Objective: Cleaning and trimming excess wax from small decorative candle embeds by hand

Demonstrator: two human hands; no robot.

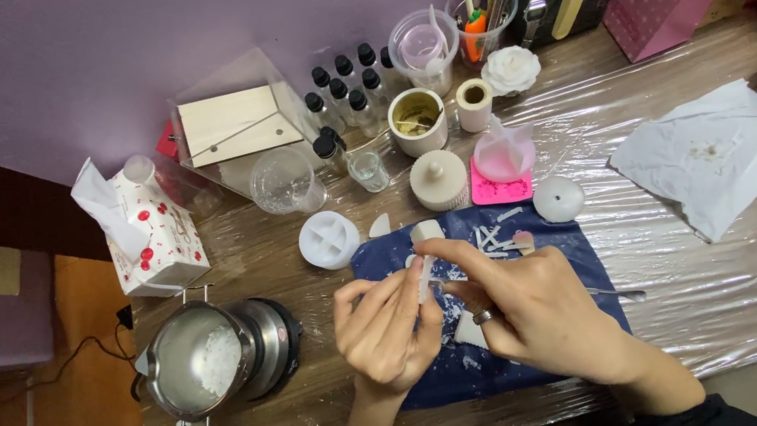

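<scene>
Wax piece (425,276): thin white strip, pinched between both hands above the blue mat (386,262).
Left hand (385,329): fingers closed on the strip's lower part.
Right hand (530,305): fingertips clasp its top; ring on one finger.
Mat: near the bench (715,291) front edge, strewn with white scraps.
Open room: bare plastic-covered bench right of the mat.
Left edge: pot (194,359) of white flakes close by.

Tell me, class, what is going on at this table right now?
A person works over a dark blue mat on a plastic-covered table. Both hands meet above it: the left hand and the right hand together pinch a small pale strip. White scraps lie on the mat. To the left, a metal pot holding white flakes sits on a small burner.
</scene>
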